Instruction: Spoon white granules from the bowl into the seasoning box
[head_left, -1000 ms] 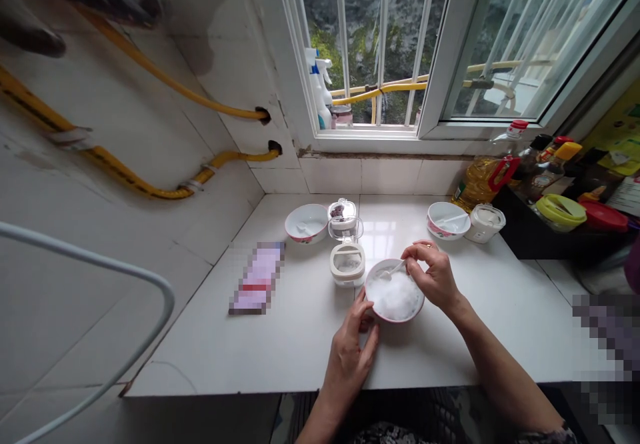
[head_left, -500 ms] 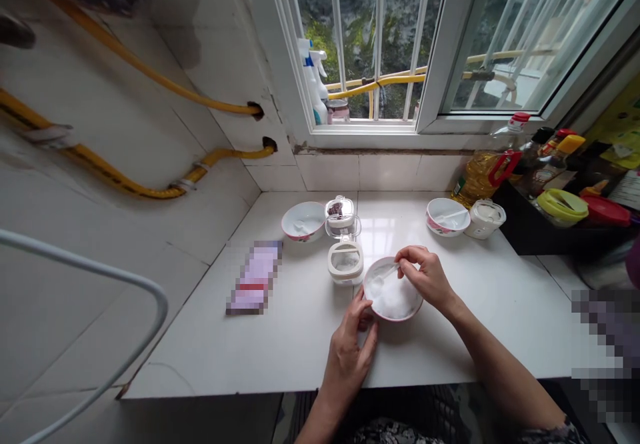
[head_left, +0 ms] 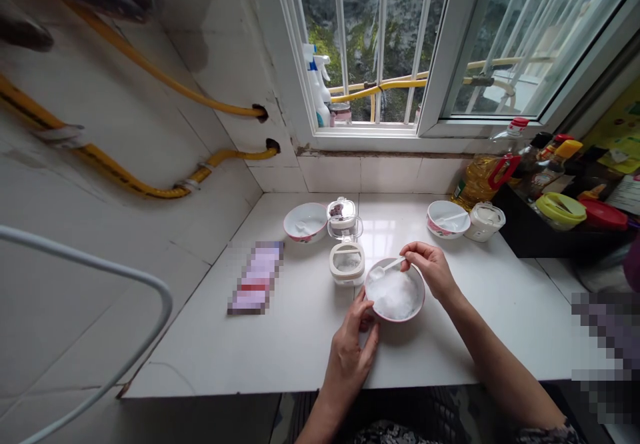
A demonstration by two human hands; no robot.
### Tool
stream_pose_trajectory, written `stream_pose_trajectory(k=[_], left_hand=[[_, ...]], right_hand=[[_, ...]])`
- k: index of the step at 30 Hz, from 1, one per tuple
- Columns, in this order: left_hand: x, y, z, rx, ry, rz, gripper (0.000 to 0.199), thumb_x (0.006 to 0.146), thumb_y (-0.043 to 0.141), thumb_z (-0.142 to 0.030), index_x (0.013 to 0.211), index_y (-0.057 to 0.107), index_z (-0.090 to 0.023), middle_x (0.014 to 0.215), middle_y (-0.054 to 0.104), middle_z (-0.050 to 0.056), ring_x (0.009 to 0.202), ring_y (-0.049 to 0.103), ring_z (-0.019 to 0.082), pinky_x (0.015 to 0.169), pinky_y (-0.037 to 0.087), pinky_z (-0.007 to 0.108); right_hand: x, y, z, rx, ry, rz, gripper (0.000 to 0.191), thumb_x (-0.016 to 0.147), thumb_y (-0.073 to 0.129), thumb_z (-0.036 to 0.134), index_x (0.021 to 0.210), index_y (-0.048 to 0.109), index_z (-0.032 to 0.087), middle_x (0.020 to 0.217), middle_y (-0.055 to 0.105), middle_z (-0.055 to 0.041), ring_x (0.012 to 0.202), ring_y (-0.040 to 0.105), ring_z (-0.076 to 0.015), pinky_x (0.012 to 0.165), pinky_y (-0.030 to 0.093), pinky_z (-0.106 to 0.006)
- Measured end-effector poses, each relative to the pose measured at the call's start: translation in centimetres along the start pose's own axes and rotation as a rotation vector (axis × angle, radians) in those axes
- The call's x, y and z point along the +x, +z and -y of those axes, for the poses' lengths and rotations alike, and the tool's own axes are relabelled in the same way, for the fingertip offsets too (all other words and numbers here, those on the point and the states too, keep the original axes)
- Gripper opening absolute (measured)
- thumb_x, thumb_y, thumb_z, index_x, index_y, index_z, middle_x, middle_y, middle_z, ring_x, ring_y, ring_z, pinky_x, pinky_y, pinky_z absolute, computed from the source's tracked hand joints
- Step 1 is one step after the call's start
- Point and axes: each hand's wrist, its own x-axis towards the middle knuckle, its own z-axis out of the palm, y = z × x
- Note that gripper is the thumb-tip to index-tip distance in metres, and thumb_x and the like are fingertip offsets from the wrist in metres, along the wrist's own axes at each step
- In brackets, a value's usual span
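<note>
A white bowl with a pink rim (head_left: 421, 301) stands on the counter, holding a mound of white granules (head_left: 395, 296). My left hand (head_left: 353, 341) steadies the bowl, its fingers curled against the left side. Pinched in my right hand (head_left: 431, 267) is a small white spoon (head_left: 389, 267), its scoop over the far left part of the granules. Just left of the bowl is a clear jar with a cream rim (head_left: 347, 265), its lid raised and whitish contents inside. Behind it sits a similar jar (head_left: 342, 211) with dark reddish contents.
At the back left stands another bowl (head_left: 306, 223); a third bowl (head_left: 448, 219) with a spoon is at right, beside a closed jar (head_left: 485, 221). An oil bottle (head_left: 483, 174) and several condiments crowd the right corner. A blurred purple item (head_left: 257, 277) lies left.
The spoon in my right hand has lifted slightly out of the granules and shows more clearly, with my hand a little further right. My left hand stays on the bowl.
</note>
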Motion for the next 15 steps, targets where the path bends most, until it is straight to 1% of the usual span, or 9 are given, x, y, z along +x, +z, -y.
stream_pose_trajectory(k=[3, 5, 6, 8, 10, 11, 12, 13, 15], left_hand=[[0.0, 0.0, -0.1, 0.001, 0.009, 0.004, 0.035, 0.094, 0.054, -0.015, 0.128, 0.050, -0.024, 0.146, 0.053, 0.017, 0.084, 0.072, 0.013, 0.076, 0.060, 0.026], [0.1, -0.1, -0.1, 0.004, 0.017, 0.003, 0.036, 0.094, 0.054, -0.015, 0.129, 0.050, -0.024, 0.146, 0.053, 0.018, 0.086, 0.072, 0.014, 0.077, 0.060, 0.026], [0.1, -0.1, -0.2, 0.006, 0.021, 0.000, 0.037, 0.094, 0.054, -0.015, 0.130, 0.050, -0.024, 0.147, 0.053, 0.018, 0.087, 0.072, 0.014, 0.077, 0.060, 0.027], [0.1, -0.2, -0.3, 0.013, 0.028, -0.006, 0.037, 0.094, 0.054, -0.015, 0.130, 0.051, -0.023, 0.146, 0.053, 0.017, 0.090, 0.073, 0.016, 0.077, 0.061, 0.027], [0.2, -0.2, -0.3, 0.018, 0.028, -0.008, 0.036, 0.094, 0.053, -0.015, 0.129, 0.052, -0.023, 0.146, 0.054, 0.017, 0.090, 0.073, 0.016, 0.077, 0.061, 0.027], [0.2, -0.2, -0.3, 0.018, 0.026, -0.007, 0.036, 0.094, 0.053, -0.015, 0.129, 0.052, -0.024, 0.145, 0.054, 0.016, 0.089, 0.073, 0.016, 0.077, 0.061, 0.027], [0.2, -0.2, -0.3, 0.018, 0.024, -0.006, 0.036, 0.094, 0.053, -0.015, 0.129, 0.052, -0.024, 0.145, 0.054, 0.016, 0.087, 0.073, 0.015, 0.077, 0.061, 0.027], [0.2, -0.2, -0.3, 0.017, 0.020, -0.004, 0.037, 0.094, 0.053, -0.015, 0.129, 0.052, -0.024, 0.146, 0.054, 0.016, 0.085, 0.073, 0.015, 0.076, 0.061, 0.027], [0.2, -0.1, -0.2, 0.012, 0.016, -0.004, 0.037, 0.093, 0.054, -0.015, 0.129, 0.051, -0.024, 0.146, 0.054, 0.016, 0.081, 0.072, 0.013, 0.076, 0.061, 0.027]], right_hand=[[-0.2, 1.0, 0.4, -0.009, -0.114, -0.033, 0.015, 0.082, 0.061, 0.034, 0.084, 0.066, 0.020, 0.066, 0.070, -0.0007, 0.065, 0.068, -0.0182, 0.070, 0.052, -0.032], [-0.5, 1.9, 0.4, -0.095, -0.249, -0.045, 0.014, 0.089, 0.058, 0.032, 0.091, 0.065, 0.021, 0.077, 0.074, -0.0034, 0.074, 0.071, -0.0197, 0.073, 0.053, -0.033], [-0.6, 2.3, 0.4, -0.175, -0.342, -0.043, 0.012, 0.092, 0.057, 0.029, 0.094, 0.065, 0.021, 0.082, 0.075, -0.0047, 0.078, 0.071, -0.0203, 0.076, 0.053, -0.035], [-0.7, 3.0, 0.2, -0.379, -0.570, 0.006, 0.014, 0.095, 0.052, 0.021, 0.096, 0.066, 0.021, 0.085, 0.076, -0.0059, 0.081, 0.070, -0.0206, 0.081, 0.051, -0.037], [-0.7, 3.3, 0.1, -0.571, -0.779, 0.081, 0.021, 0.095, 0.048, 0.013, 0.096, 0.067, 0.021, 0.082, 0.076, -0.0051, 0.078, 0.068, -0.0199, 0.086, 0.050, -0.040], [-0.7, 3.3, 0.2, -0.632, -0.849, 0.105, 0.023, 0.095, 0.047, 0.011, 0.096, 0.067, 0.021, 0.081, 0.076, -0.0044, 0.076, 0.067, -0.0192, 0.087, 0.049, -0.040], [-0.7, 3.2, 0.3, -0.661, -0.890, 0.104, 0.023, 0.095, 0.047, 0.009, 0.096, 0.066, 0.022, 0.080, 0.076, -0.0039, 0.074, 0.066, -0.0186, 0.088, 0.049, -0.040], [-0.7, 2.9, 0.5, -0.662, -0.907, 0.078, 0.023, 0.094, 0.047, 0.009, 0.097, 0.066, 0.022, 0.081, 0.076, -0.0035, 0.073, 0.065, -0.0185, 0.088, 0.049, -0.040], [-0.8, 2.2, 1.0, -0.611, -0.882, -0.014, 0.019, 0.094, 0.051, 0.011, 0.097, 0.066, 0.022, 0.081, 0.076, -0.0033, 0.075, 0.066, -0.0193, 0.086, 0.049, -0.039]])
